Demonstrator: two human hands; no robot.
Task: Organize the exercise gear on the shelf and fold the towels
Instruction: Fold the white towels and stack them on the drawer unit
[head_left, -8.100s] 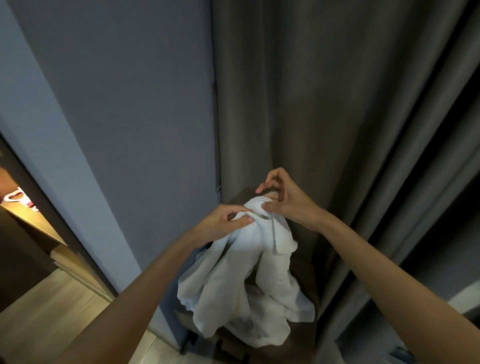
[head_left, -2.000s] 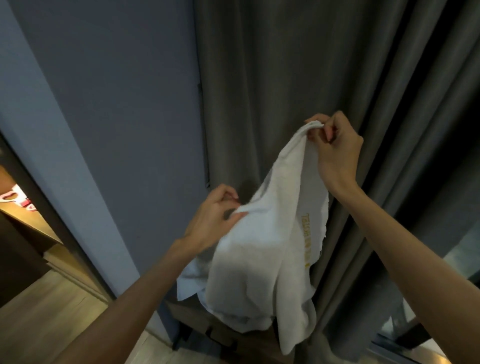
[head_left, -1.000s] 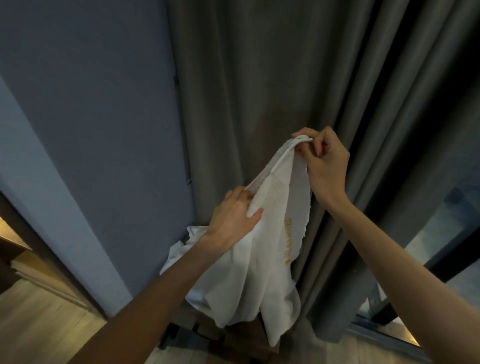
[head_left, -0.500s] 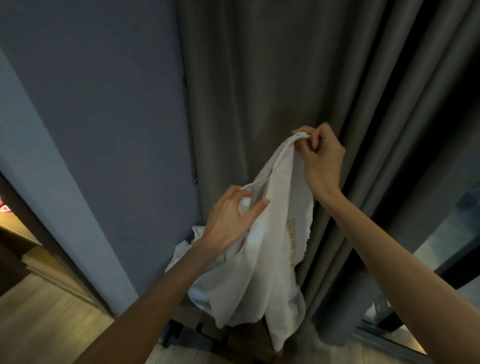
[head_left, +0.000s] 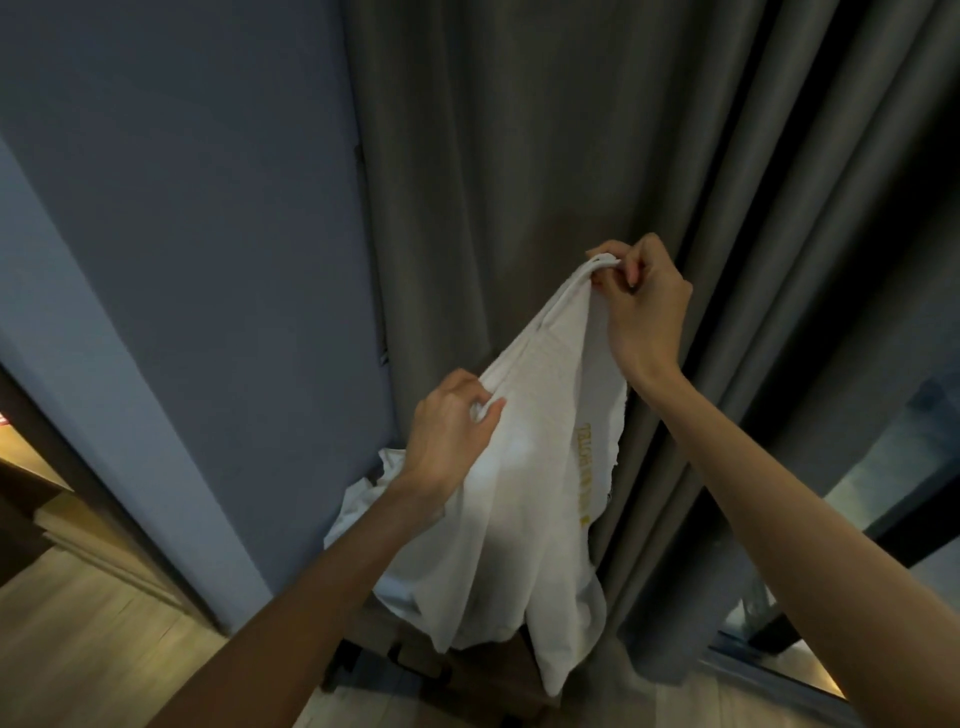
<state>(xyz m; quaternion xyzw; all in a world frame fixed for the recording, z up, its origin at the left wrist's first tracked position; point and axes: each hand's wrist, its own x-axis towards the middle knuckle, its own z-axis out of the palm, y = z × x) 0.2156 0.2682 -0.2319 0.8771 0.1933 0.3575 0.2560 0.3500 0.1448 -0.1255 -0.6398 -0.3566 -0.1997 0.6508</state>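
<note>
One white towel (head_left: 524, 483) hangs unfolded before the grey curtain (head_left: 519, 156), my right hand (head_left: 641, 312) pinching its top corner, my left hand (head_left: 449, 431) gripping an edge lower down, so folding has barely begun and no shelf shows.

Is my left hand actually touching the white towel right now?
Touching. The head view shows the left hand pinching a fold of the white towel between thumb and fingers, with no gap.
</note>
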